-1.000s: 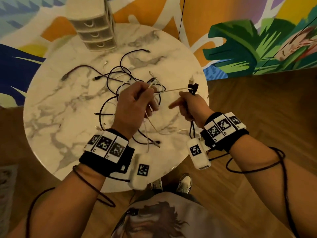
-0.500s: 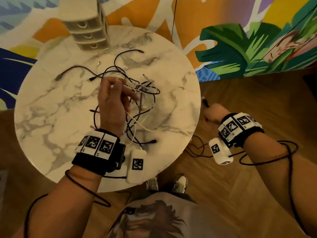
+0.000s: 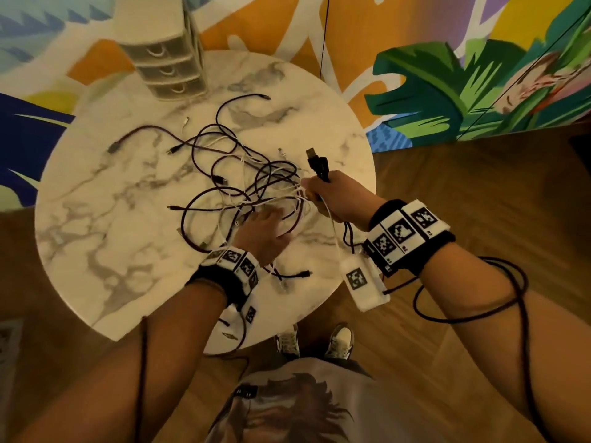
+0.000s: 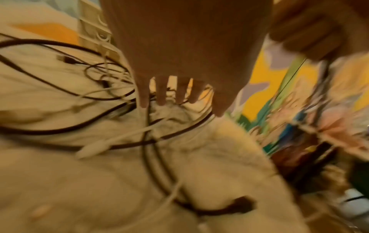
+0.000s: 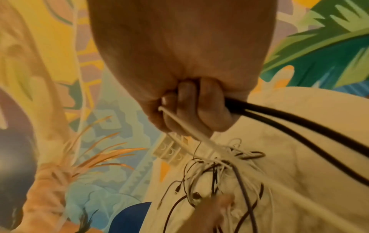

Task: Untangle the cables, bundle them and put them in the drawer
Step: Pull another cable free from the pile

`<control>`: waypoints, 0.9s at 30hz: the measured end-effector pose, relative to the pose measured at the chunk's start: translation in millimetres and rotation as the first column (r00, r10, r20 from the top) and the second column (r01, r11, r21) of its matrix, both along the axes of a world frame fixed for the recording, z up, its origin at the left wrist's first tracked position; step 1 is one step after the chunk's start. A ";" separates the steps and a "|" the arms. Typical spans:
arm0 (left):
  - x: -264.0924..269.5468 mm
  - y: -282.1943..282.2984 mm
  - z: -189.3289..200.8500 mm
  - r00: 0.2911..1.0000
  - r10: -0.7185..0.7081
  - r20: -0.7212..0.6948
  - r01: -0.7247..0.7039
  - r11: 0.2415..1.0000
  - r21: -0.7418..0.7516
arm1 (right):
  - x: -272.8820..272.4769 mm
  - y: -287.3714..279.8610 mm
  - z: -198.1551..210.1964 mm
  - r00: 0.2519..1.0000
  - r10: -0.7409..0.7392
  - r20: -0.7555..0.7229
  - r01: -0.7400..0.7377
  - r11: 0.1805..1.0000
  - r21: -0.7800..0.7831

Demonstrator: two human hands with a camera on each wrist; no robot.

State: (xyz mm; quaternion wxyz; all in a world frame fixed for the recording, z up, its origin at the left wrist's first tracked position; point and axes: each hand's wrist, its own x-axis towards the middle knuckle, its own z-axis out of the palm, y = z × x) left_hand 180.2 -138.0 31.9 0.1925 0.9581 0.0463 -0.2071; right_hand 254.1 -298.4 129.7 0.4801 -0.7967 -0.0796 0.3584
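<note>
Round marble desk stands on wood floor w/ a painted mural behind; a small drawer unit sits at the far edge. The tangle of cables is spread over the desk's middle, dark and white strands crossed. The right hand is held near the right edge, fingers clamped on a black cable w/ USB plug sticking up, plus a white cable. The left hand is laid on the pile's near side, fingers spread apart, nothing gripped.

Risk, as judged: if the held cables are pulled hard, knots may be tightened or the whole pile dragged off the right edge, since strands are interlocked.

Left wrist view is blurred; which strands are pinned can't be told. Drawers look shut; contents unseen.
</note>
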 end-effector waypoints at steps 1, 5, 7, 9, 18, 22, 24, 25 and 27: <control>0.7 7.3 -8.3 0.995 0.041 -0.093 -0.038 0.998 0.041 | -1.3 -1.1 2.1 1.000 0.023 0.019 -0.023 1.000 0.002; 5.6 51.0 -17.1 0.994 0.072 -0.081 -0.063 0.992 0.109 | 1.2 -15.1 21.7 0.997 -0.065 0.033 0.059 0.986 0.154; 6.5 77.0 -12.2 0.983 0.144 -0.118 -0.125 0.980 0.157 | 6.0 -27.1 33.7 0.982 -0.170 0.080 0.148 0.962 0.228; 6.2 94.0 -12.2 0.973 0.155 -0.169 -0.114 0.966 0.230 | 7.2 -35.1 35.4 0.971 -0.180 0.156 0.144 0.966 0.215; 8.0 17.3 84.3 0.979 -0.021 0.201 0.008 0.998 0.064 | -2.6 -14.0 18.3 0.972 0.080 0.221 -0.080 0.997 -0.010; 13.2 -5.3 63.4 0.997 -0.024 0.075 0.030 0.997 -0.071 | -7.4 8.8 31.3 0.969 0.087 0.231 -0.118 0.985 0.123; 8.7 14.9 41.1 0.998 0.068 0.016 -0.066 0.995 -0.072 | -0.9 5.6 37.2 0.986 -0.052 0.159 0.003 0.956 0.294; 2.8 26.8 34.9 0.993 0.112 0.033 -0.111 0.993 -0.050 | 3.2 0.0 38.8 0.985 -0.101 0.141 0.048 0.939 0.342; -7.7 49.6 29.6 0.979 0.170 0.108 -0.172 0.985 0.010 | 9.6 -15.0 33.1 0.971 -0.172 0.165 0.105 0.931 0.349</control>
